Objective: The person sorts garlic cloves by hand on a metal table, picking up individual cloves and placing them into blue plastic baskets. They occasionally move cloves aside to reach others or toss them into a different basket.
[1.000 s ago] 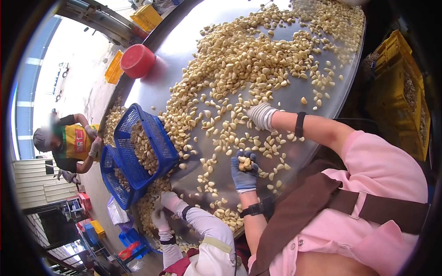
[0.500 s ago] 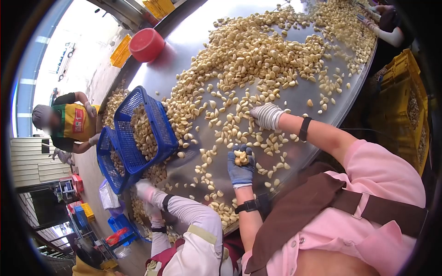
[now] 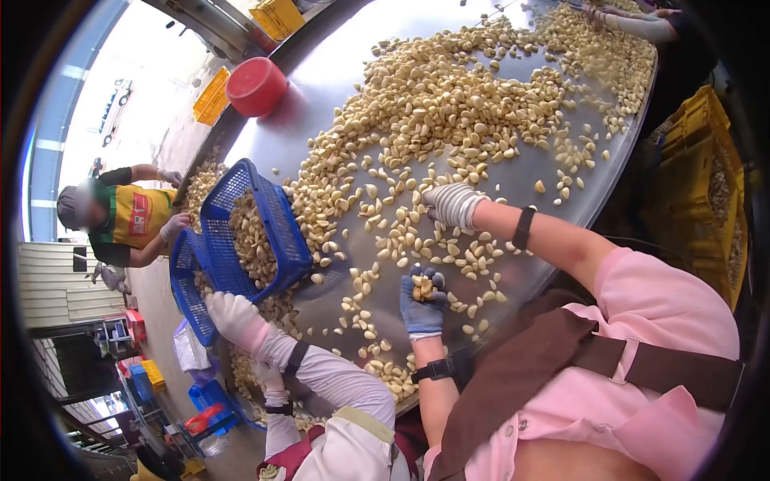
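My left hand (image 3: 422, 308), in a blue glove, lies palm up just above the metal table. Its fingers curl around several garlic cloves (image 3: 422, 287), some with brownish marks. Farther out, my right hand (image 3: 454, 205), in a white striped glove, reaches down among loose cloves. Its fingers are bent together at the cloves; their tips, and whatever is between them, are hidden. Peeled pale garlic cloves (image 3: 437, 100) form a large heap beyond my right hand, with scattered ones around both hands.
Blue baskets (image 3: 298, 255) holding unpeeled-looking garlic stand left on the metal table (image 3: 321, 293). A red tub (image 3: 255, 86) sits at the far edge. A co-worker's gloved hand (image 3: 237, 321) is at a basket; another person (image 3: 132, 212) stands opposite. Yellow crates (image 3: 696, 128) stand right.
My right hand has shifted slightly left over the cloves. My left hand still cups its cloves, a little lower. The neighbouring co-worker's hand has moved up-left to the blue basket.
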`<state>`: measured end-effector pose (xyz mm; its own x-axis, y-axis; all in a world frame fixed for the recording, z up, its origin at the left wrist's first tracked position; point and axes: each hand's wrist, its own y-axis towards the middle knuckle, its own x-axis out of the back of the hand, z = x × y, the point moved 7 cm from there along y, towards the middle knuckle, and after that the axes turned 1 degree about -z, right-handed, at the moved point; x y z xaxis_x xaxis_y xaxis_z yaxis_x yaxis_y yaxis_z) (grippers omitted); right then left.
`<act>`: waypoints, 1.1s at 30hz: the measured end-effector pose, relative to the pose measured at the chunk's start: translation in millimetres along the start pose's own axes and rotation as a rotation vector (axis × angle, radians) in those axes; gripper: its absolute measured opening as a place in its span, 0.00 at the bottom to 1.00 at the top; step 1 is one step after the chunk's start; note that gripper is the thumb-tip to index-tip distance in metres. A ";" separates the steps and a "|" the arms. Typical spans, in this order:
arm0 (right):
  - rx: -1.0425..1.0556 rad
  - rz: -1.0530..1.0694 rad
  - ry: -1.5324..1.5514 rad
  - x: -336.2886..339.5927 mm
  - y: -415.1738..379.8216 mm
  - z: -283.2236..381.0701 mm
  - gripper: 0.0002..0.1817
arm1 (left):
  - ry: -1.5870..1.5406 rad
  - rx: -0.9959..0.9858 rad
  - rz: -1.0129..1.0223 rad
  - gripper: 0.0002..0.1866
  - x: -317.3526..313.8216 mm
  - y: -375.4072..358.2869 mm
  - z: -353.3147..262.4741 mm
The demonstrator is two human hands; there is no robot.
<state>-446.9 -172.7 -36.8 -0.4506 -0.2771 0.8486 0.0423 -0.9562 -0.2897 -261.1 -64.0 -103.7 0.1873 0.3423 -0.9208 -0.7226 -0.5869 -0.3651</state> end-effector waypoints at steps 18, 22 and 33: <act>0.178 0.371 0.421 -18.0 -22.5 73.6 0.17 | 0.062 -0.223 -0.243 0.18 9.6 -7.5 -27.8; 0.152 0.261 -0.076 -37.0 16.8 84.6 0.14 | -0.025 -0.178 -0.066 0.18 -3.3 -7.0 -29.7; 0.160 0.382 -0.307 -56.4 34.0 76.8 0.18 | -0.091 -0.236 -0.035 0.18 15.3 -24.7 -45.4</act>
<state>-351.5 -196.9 -60.5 -0.0946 -0.6012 0.7935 0.2991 -0.7774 -0.5534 -210.2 -77.6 -115.0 0.1412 0.4239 -0.8946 -0.5397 -0.7246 -0.4286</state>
